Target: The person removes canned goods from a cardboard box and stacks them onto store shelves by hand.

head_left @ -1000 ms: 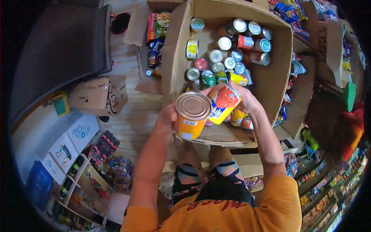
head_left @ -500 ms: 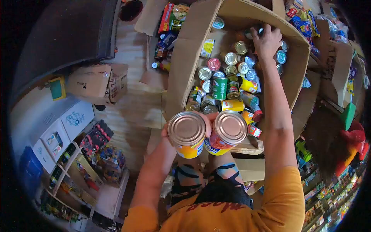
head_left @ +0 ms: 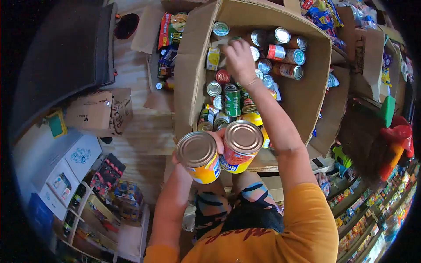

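My left hand holds two large yellow-labelled cans side by side near the box's front edge, the left can and the right can, their metal ends facing up. My right hand is inside the big cardboard box, over the cans at its back left; its fingers curl downward around a can whose dark green edge shows at the fingertips. Near it are a yellow can lying on its side and a red-topped can. A green can lies nearer the front.
Open boxes of packets stand left and right of the big box, with noodle packs on the left. A closed carton lies on the floor at left. Shelves of small goods fill the lower right.
My right hand let go of the yellow can, leaving it with my left hand, reached to the box's back right, then moved left across the cans. The view has shifted.
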A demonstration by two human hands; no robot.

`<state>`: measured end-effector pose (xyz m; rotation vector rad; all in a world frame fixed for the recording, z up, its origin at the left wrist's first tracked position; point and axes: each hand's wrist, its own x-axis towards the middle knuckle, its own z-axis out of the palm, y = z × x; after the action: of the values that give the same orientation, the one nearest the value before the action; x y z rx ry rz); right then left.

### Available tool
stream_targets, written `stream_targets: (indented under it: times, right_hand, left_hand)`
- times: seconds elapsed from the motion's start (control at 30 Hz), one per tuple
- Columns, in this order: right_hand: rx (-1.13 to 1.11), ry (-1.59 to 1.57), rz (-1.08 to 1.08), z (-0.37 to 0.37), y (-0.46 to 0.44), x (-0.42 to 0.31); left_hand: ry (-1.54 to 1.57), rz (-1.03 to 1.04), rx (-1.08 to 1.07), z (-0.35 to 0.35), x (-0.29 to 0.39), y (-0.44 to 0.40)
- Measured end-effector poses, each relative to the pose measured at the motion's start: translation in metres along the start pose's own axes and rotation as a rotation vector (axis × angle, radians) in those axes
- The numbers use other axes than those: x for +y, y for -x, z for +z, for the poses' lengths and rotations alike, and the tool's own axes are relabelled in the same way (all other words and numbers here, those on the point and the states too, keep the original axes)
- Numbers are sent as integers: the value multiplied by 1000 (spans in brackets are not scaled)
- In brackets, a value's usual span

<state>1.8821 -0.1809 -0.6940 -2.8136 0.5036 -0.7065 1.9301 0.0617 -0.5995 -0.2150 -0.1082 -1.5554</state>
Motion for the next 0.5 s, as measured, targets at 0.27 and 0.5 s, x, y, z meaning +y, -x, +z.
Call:
stream_targets:
  times: [0.27,0.5]
  right_hand:
    - [-101,-113,370,26,17,5]
    - [-137,387,360,-10,-7,63]
  left_hand:
    - [-59,-101,-20,-25,0,30]
    - [-103,34,33,0,-4,1]
